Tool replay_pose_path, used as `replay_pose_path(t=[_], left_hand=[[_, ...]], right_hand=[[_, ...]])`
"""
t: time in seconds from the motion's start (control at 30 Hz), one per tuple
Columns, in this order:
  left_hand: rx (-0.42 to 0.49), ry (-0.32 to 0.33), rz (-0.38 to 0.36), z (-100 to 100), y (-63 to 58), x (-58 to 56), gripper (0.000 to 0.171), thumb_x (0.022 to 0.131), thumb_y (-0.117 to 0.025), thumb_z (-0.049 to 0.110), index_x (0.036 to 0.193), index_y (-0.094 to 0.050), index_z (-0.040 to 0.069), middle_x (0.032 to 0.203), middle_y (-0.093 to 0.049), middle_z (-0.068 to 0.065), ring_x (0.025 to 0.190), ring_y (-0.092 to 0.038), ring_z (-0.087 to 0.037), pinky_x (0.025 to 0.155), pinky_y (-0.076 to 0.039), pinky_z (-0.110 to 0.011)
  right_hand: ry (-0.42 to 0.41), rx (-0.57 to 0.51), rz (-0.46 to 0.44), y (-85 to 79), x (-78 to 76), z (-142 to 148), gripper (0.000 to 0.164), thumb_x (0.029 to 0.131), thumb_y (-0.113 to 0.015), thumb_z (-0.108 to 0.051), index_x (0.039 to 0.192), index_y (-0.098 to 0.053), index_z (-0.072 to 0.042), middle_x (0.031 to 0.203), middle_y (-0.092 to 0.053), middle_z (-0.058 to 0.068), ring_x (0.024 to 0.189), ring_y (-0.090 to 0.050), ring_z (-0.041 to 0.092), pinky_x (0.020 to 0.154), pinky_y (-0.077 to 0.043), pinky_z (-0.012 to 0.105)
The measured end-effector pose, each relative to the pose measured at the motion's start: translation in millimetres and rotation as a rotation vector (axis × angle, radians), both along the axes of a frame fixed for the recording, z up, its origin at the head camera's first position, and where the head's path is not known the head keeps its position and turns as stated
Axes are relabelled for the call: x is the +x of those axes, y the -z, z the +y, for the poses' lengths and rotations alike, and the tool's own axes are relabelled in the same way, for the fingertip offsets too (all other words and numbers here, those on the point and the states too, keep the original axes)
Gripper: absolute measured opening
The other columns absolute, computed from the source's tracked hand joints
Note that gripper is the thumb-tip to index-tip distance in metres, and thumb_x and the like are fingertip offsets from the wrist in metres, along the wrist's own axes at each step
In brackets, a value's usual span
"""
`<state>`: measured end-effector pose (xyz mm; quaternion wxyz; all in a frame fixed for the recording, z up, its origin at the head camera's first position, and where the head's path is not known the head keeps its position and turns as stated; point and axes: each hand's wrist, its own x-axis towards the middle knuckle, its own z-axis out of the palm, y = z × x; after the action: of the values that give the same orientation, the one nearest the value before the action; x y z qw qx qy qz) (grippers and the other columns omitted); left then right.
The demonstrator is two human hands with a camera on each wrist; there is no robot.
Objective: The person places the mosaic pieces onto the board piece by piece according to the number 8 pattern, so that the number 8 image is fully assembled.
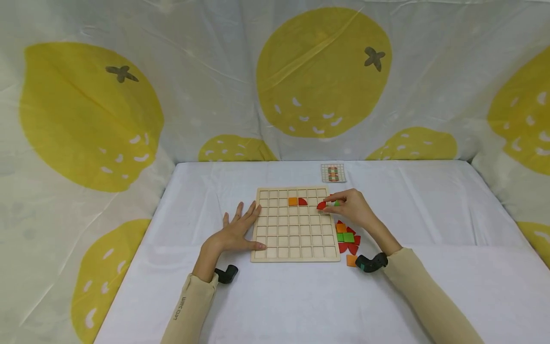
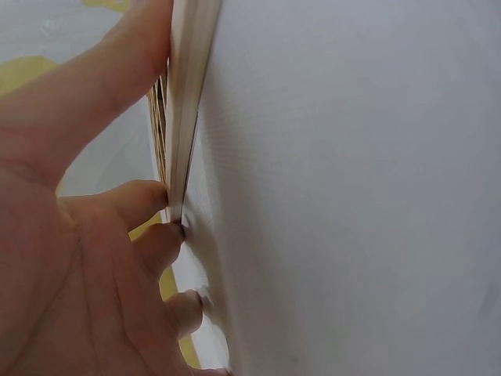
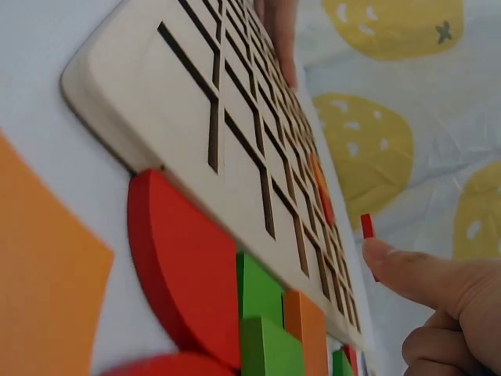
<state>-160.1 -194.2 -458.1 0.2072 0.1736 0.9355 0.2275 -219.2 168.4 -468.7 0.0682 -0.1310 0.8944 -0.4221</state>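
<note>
A wooden grid board (image 1: 283, 234) lies on the table, with an orange square tile (image 1: 292, 201) and a red quarter-circle tile (image 1: 302, 201) side by side in one of its upper rows. Between thumb and fingertips my right hand (image 1: 354, 208) pinches another red quarter-circle tile (image 1: 321, 205) over the board's right part. In the right wrist view this red tile (image 3: 367, 225) shows edge-on at the thumb. My left hand (image 1: 234, 234) rests at the board's left edge, fingers spread and thumb on its lower left side. The left wrist view shows thumb and fingertips along the board's side (image 2: 185, 102).
Right of the board lies a pile of red, green (image 1: 348, 237) and orange tiles, partly stacked. A single orange tile (image 1: 351, 260) sits nearer, beside the right wrist camera. Behind the board is a small pattern card (image 1: 333, 173). A lemon-print cloth (image 1: 215, 71) hangs at the back.
</note>
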Motion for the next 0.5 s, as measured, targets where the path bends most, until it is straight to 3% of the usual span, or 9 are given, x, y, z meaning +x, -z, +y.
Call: replay_pose_path(t=[0.23,0.5], left_hand=[[0.005,-0.002,-0.005,1.0,-1.2,-0.7,0.115,0.085,-0.083,0.048,0.167,-0.011,0.012,0.176,0.001,-0.01,0.16,0.015,-0.043,0.119,0.011,-0.078],[-0.005,-0.004,0.0,-0.5,-0.3,-0.6,0.115,0.085,-0.083,0.048,0.167,-0.011,0.012,0.176,0.0,-0.009,0.16,0.015,-0.043,0.119,0.01,-0.079]], right_hand=[[0.005,-0.063,0.027,2.3,-5.5,-30.9,0.027,0.087,-0.085,-0.021,0.108,-0.082,-0.005,0.054,-0.026,-0.005,0.049,-0.022,0.011,0.047,-0.021,0.022],[-0.01,-0.058,0.032,5.1,-11.0,-64.6,0.027,0.084,-0.087,-0.019,0.108,-0.082,-0.006,0.057,-0.036,-0.002,0.054,-0.032,0.014,0.053,-0.025,0.023]])
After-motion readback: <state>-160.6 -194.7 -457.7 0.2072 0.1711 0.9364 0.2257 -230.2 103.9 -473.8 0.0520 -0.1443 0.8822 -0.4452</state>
